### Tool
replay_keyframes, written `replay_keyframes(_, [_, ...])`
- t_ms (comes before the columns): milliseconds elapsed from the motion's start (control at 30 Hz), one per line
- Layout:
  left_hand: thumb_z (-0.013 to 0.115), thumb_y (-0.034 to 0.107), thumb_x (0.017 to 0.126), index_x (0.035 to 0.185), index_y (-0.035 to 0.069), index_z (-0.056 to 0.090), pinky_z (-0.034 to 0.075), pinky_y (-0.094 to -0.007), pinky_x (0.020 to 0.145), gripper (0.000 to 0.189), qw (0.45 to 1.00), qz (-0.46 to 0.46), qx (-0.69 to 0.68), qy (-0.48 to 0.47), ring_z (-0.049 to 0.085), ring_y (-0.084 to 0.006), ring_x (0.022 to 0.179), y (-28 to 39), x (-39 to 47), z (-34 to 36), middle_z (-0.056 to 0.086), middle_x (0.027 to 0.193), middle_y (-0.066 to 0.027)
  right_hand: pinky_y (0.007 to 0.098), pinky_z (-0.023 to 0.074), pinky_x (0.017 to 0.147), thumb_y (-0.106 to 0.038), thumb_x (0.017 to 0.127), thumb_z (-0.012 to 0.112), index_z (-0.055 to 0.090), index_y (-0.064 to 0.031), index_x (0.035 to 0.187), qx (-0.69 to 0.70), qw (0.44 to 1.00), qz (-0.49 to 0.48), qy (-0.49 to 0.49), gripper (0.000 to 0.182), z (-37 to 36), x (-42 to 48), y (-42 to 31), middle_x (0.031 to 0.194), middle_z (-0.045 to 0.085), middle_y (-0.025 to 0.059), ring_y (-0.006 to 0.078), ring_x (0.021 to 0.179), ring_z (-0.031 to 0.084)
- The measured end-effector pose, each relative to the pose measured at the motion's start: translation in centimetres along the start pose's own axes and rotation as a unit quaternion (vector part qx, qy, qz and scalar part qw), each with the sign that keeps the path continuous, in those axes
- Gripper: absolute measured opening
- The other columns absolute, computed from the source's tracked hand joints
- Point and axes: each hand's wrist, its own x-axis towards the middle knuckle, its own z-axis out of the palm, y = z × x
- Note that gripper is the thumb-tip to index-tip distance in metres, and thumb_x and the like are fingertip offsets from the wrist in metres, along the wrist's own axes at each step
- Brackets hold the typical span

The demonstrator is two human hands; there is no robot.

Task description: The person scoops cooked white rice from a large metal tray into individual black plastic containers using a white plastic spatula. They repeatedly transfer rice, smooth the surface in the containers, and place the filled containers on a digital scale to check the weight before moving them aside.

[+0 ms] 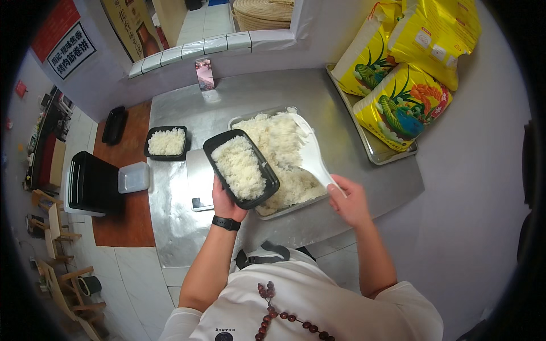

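Note:
My left hand (228, 203) holds a black plastic food container (269, 181) from below, raised and tilted over the left side of a metal tray (294, 209). Cooked white rice (239, 168) fills most of the container. In my right hand (350, 200) is the handle of a large white rice paddle (313, 155). Its blade meets the loose rice (275, 132) heaped in the tray, and the blade's far end looks blurred. Left of the raised container lies a flat kitchen scale (200, 174) with a small display, partly hidden by it.
A second black container (166, 143) of rice sits left of the scale. On the brown board (128, 226) stand stacked black containers (96, 183) and a clear tub (133, 177). A phone (204, 74) leans against the wall. Yellow bags (403, 106) rest on another metal tray (375, 160).

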Motion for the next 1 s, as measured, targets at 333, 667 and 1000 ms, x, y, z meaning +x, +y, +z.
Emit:
replay_keyframes(333, [0.040,0.050,0.113,0.154,0.008,0.049,0.048,-0.0479,0.115,0.059,1.000,0.006,-0.005,-0.017,0.060,-0.0307,0.135,-0.6,1.2,2.4,0.058,0.152,-0.0116,0.0444,0.0560,0.064,-0.019,0.100,0.067,0.071,-0.0125,0.129,-0.269,0.939,-0.200,0.080,0.030,6.5,-3.7,-3.5,0.082,0.072,0.0195,0.0392,0.069,0.071])
replay_keyframes(667, [0.040,0.047,0.112,0.152,0.007,0.053,0.049,-0.0482,0.113,0.058,1.000,-0.002,-0.026,0.000,0.062,-0.0335,0.132,0.4,0.0,1.4,0.061,0.149,-0.0133,0.0454,0.0575,0.068,-0.022,0.101,0.066,0.071,-0.0117,0.129,-0.286,0.942,-0.144,-0.096,0.030,4.2,-6.5,-5.1,0.085,0.072,0.0218,0.0399,0.075,0.073])
replay_keyframes(1000, [0.038,0.045,0.113,0.154,0.007,0.049,0.052,-0.0502,0.111,0.058,0.999,-0.045,-0.023,0.002,0.063,-0.0343,0.132,0.1,-1.8,1.7,0.060,0.150,-0.0151,0.0455,0.0567,0.065,-0.022,0.099,0.069,0.073,-0.0111,0.126,-0.332,0.919,-0.213,-0.013,0.029,5.0,0.1,-5.6,0.076,0.071,0.0205,0.0413,0.071,0.072])
